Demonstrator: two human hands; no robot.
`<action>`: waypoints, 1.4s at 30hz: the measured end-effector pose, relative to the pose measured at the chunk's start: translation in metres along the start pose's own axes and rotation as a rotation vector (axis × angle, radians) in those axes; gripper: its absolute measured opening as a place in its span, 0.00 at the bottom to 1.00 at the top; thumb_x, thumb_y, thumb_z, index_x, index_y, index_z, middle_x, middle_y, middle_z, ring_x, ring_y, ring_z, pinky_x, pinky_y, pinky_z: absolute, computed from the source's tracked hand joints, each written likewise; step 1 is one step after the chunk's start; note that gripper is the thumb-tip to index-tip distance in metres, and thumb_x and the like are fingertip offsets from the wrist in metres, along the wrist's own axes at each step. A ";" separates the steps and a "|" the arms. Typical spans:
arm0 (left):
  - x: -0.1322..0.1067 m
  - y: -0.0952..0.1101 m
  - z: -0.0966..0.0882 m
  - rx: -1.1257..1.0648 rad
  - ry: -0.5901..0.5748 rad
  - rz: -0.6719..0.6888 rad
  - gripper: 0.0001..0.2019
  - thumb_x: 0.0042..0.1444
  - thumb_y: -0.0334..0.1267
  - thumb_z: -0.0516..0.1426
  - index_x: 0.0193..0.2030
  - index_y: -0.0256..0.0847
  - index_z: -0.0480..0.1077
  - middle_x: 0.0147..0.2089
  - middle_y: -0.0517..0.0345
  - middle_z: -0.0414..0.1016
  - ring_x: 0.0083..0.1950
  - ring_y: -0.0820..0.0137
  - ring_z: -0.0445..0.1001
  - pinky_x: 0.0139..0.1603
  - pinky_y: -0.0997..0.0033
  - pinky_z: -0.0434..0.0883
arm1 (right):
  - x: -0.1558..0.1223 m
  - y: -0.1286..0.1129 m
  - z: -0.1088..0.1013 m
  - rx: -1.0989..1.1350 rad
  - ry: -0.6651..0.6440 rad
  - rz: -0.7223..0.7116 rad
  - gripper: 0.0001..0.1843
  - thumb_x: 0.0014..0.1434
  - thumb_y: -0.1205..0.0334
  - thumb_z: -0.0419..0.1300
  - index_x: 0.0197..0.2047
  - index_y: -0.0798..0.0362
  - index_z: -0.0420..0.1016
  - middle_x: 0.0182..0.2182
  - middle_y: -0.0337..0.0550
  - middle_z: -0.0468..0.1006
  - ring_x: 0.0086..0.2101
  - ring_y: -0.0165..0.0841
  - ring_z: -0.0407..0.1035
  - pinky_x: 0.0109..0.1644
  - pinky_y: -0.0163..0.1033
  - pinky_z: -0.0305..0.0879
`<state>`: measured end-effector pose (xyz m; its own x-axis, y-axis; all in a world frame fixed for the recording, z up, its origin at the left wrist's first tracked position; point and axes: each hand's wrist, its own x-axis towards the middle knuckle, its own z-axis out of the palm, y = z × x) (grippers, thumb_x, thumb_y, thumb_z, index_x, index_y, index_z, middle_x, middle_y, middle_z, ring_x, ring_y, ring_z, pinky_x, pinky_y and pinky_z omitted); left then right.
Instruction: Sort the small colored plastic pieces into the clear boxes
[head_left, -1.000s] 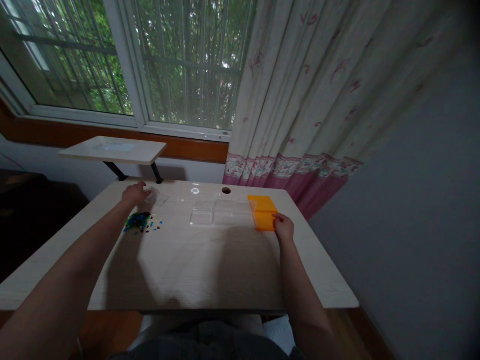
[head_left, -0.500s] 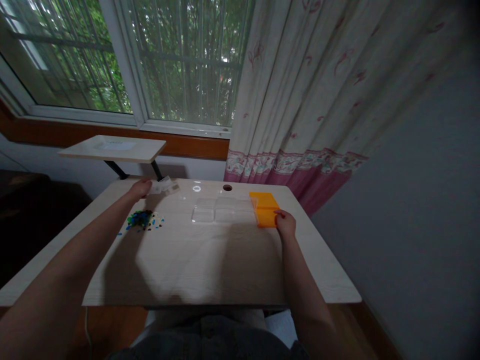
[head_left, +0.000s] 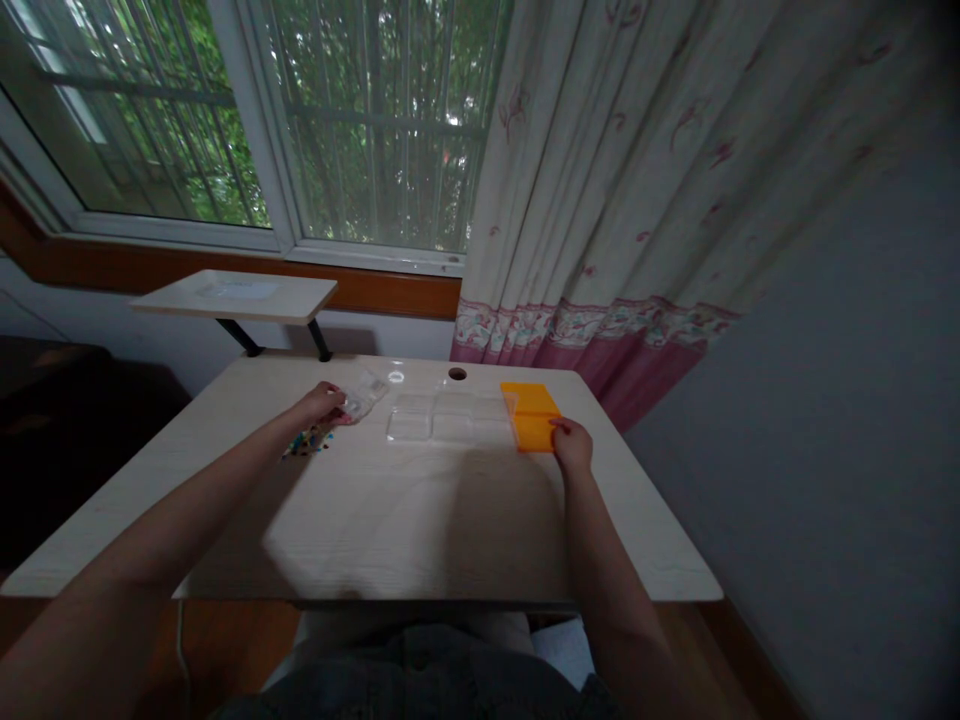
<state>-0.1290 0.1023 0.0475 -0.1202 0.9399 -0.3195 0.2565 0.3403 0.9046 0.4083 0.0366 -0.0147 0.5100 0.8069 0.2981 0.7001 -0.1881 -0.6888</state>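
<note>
My left hand (head_left: 324, 400) is closed on a crinkled clear plastic bag (head_left: 367, 393) on the table's left half. Something small and pink shows by the fingertips. Just below this hand lies a pile of small blue, green and dark pieces (head_left: 307, 442), partly hidden by the forearm. My right hand (head_left: 573, 446) pinches the right edge of a flat orange plastic piece (head_left: 534, 418) with a crease across its middle. Clear shallow plastic trays (head_left: 409, 424) stand in a row between the hands, their right end touching or overlapping the orange piece.
A small raised shelf (head_left: 240, 296) with a sheet on it stands on dark legs at the table's back left. A round cable hole (head_left: 457, 374) opens near the back edge. Behind are a window and a floral curtain (head_left: 592, 230).
My left hand has moved right and a little towards me with the plastic bag, now covering much of the coloured pile. The right hand and the orange piece have stayed in place.
</note>
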 end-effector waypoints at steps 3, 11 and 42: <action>-0.004 0.000 0.012 0.068 -0.022 -0.050 0.23 0.57 0.39 0.61 0.56 0.35 0.58 0.26 0.60 0.73 0.25 0.65 0.77 0.29 0.68 0.76 | -0.001 -0.001 -0.001 -0.013 -0.006 -0.001 0.22 0.50 0.66 0.51 0.42 0.56 0.83 0.44 0.50 0.82 0.40 0.40 0.75 0.52 0.45 0.69; -0.018 0.000 0.026 0.365 -0.115 -0.060 0.23 0.66 0.40 0.52 0.63 0.34 0.50 0.27 0.56 0.76 0.24 0.69 0.77 0.29 0.73 0.74 | 0.000 0.002 0.001 -0.036 -0.018 -0.004 0.21 0.52 0.66 0.51 0.43 0.54 0.83 0.46 0.48 0.81 0.43 0.39 0.74 0.53 0.43 0.68; -0.076 0.002 0.026 1.281 0.175 0.603 0.24 0.67 0.46 0.44 0.64 0.37 0.61 0.50 0.40 0.75 0.52 0.55 0.74 0.51 0.58 0.70 | 0.003 0.006 0.003 -0.079 -0.009 -0.021 0.21 0.53 0.66 0.51 0.42 0.53 0.83 0.46 0.47 0.81 0.45 0.39 0.74 0.55 0.43 0.68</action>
<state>-0.0947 0.0321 0.0669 0.2266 0.9639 0.1399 0.9739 -0.2263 -0.0184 0.4123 0.0397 -0.0201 0.4902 0.8162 0.3058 0.7484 -0.2142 -0.6278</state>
